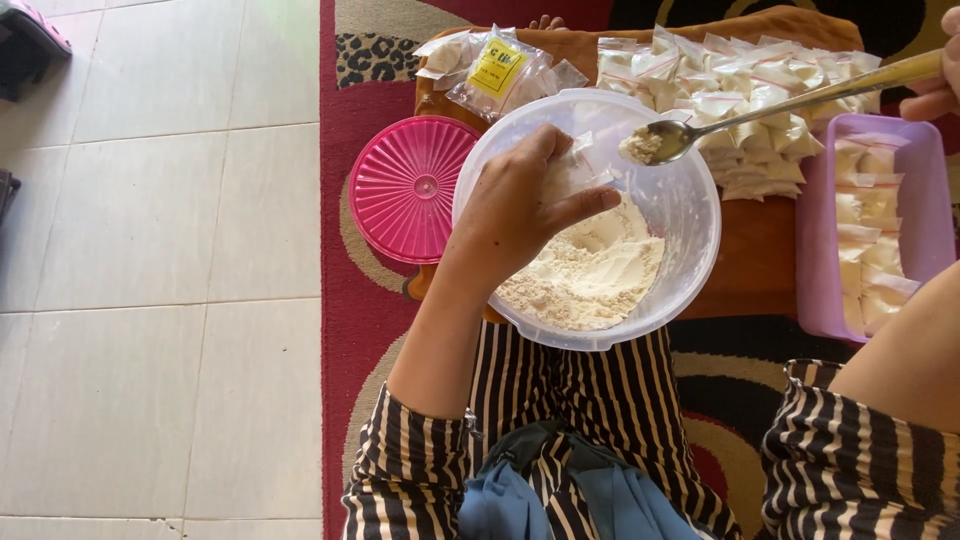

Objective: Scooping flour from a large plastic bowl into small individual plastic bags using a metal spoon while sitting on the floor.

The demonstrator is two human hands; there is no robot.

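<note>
The left hand (525,205) pinches a small clear plastic bag (572,172) between thumb and fingers, its grip pressed together on the bag's mouth, holding it over the bowl (700,215). The right hand (938,80) sits at the top right edge of view, mostly cut off; its grip is curled closed around the end of a long metal spoon (700,125). The spoon's head, heaped with pale powder, hangs just beside the bag's opening, right above the bowl.

The bowl is a round, see-through plastic one, partly filled with off-white flour (590,275). It rests at the near edge of a low wooden desk (750,260), in front of the person's lap. The bag itself is above the bowl's middle, touching only the left hand.

To the left of the bowl, a pink ribbed lid (405,185) lies flat, overlapping the desk's left edge and the red patterned rug (350,300). At the far edge of the desk lies a broad pile of filled little packets (740,90), white powder inside clear plastic. At the far left corner is a bundle of empty bags with a yellow label (497,68). On the right side of the desk is a lilac rectangular tub (815,250) with more filled packets lined up in it.

Both sleeves are black-and-cream striped. Pale floor tiles (160,250) stretch off to the left of the rug.
</note>
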